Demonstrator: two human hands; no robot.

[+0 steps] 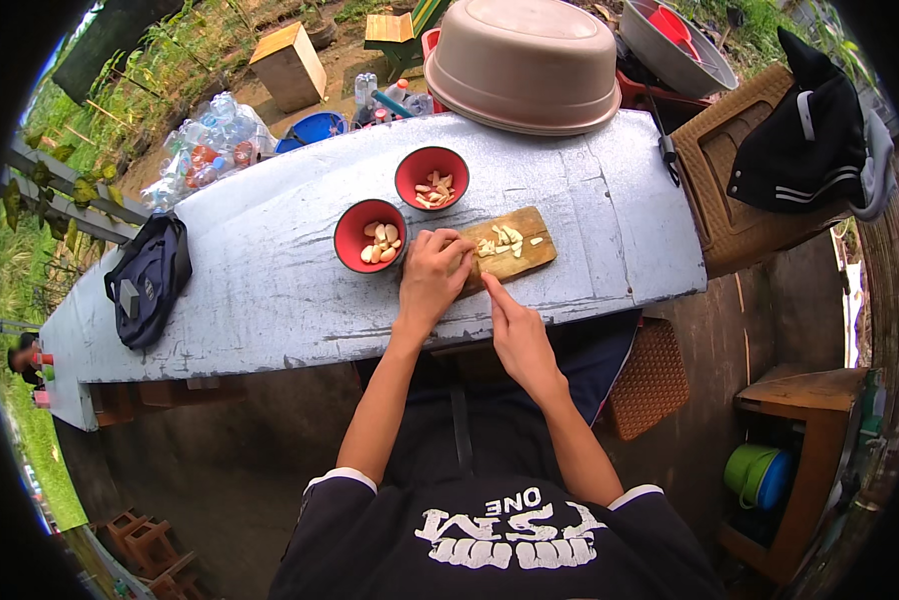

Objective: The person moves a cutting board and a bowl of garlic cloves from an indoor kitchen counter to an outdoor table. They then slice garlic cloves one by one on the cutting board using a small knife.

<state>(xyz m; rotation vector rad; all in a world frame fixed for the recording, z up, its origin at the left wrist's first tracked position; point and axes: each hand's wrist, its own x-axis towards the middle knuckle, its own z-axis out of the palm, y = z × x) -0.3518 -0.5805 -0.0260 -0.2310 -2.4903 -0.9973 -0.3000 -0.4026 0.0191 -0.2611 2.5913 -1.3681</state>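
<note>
My left hand rests with curled fingers over the left end of a wooden cutting board; whatever may be under its fingertips is hidden. My right hand is at the board's near edge, its index finger stretched forward and its other fingers folded in. No tool shows clearly in it. Cut pieces of garlic lie on the board. Just left of my left hand stands a red bowl with whole peeled garlic cloves. A second red bowl, behind the board, has sliced garlic in it.
The table has a worn silvery top. A large upturned plastic basin sits at its back edge, and a dark blue bag lies left. A brown stool on the right bears a black garment. Plastic bottles are heaped beyond the table.
</note>
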